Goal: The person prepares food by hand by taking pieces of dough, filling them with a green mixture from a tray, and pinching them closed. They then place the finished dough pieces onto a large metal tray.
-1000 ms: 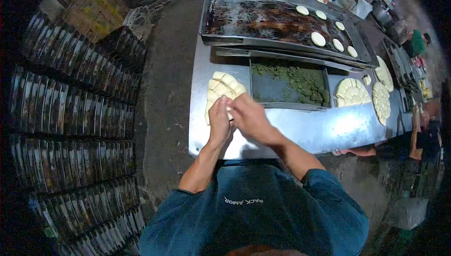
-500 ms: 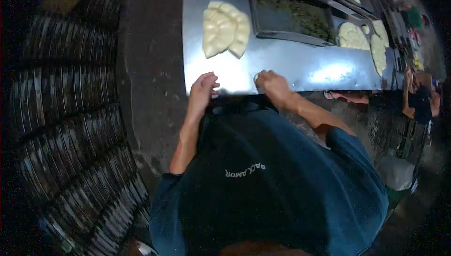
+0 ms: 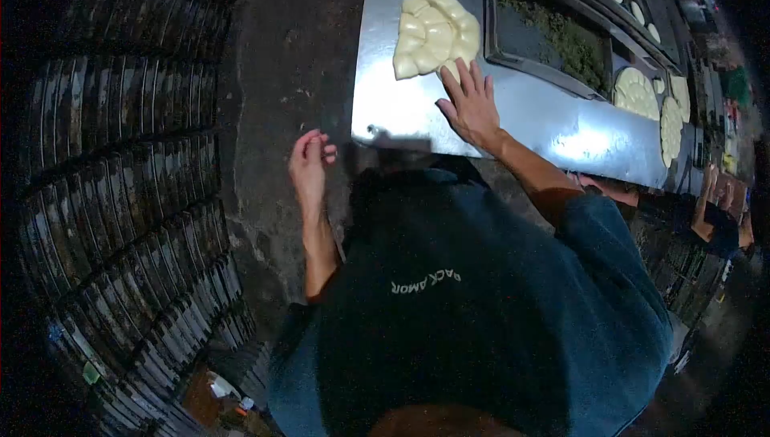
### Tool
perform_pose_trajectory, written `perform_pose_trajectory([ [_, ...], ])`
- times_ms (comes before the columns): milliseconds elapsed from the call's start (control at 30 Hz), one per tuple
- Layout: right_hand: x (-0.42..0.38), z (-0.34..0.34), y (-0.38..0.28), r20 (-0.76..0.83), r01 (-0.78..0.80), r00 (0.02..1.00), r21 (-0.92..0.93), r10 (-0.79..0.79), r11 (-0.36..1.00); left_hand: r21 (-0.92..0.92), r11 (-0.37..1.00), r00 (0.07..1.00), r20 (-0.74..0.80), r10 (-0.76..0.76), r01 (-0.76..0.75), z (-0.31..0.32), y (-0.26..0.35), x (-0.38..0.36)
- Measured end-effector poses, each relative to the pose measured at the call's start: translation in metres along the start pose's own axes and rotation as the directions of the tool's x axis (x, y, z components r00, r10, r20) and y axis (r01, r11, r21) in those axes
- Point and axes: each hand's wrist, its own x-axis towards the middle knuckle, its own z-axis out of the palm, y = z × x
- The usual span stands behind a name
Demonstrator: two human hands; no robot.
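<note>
A pale, segmented slab of dough [image 3: 437, 32] lies on the metal table [image 3: 529, 108], its surface scored into many puffy pieces. My right hand [image 3: 475, 112] is stretched out flat with fingers spread, its fingertips touching the slab's lower right edge. A small bit of dough shows beneath those fingertips; most of it is hidden. Off the table's left edge, my left hand [image 3: 308, 166] hangs in the air with loosely curled fingers set apart, and I see nothing in it.
Beside the slab sits a dark tray [image 3: 553, 32] holding greenish crumbs. More flat dough pieces [image 3: 636, 93] lie farther right, near another person's arms [image 3: 706, 208]. Stacked dark metal trays [image 3: 120, 164] fill the left side, across a dark floor [image 3: 273, 116].
My right hand has moved up from the table's front edge to the slab and spread its fingers, no longer pinching a small pale piece. My left hand has drawn away from the table.
</note>
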Motion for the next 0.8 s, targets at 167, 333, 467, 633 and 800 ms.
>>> perform_pose_trajectory([
  [167,0.021,-0.068,-0.009,-0.12,0.04,0.993,0.276,-0.007,0.96,0.475,0.853,0.975,0.15,0.162,-0.214,0.042,0.016,0.014],
  [333,0.015,-0.006,0.005,-0.068,0.082,0.994,-0.08,-0.088,0.993,0.703,0.481,0.832,0.305,0.463,-0.525,0.121,0.027,0.047],
  [467,-0.016,-0.021,0.023,0.073,-0.118,0.992,0.358,0.099,0.926,0.791,0.33,0.842,0.395,0.368,-0.515,0.174,0.031,0.052],
  [633,-0.052,-0.077,0.05,0.519,-0.269,0.852,0.327,0.066,0.906,0.419,0.822,0.914,0.293,0.281,-0.387,0.179,0.002,0.064],
  [800,0.021,-0.168,0.149,0.018,-0.254,0.951,0.608,0.308,0.752,0.185,0.981,0.974,0.203,-0.099,0.062,0.128,0.003,0.045],
])
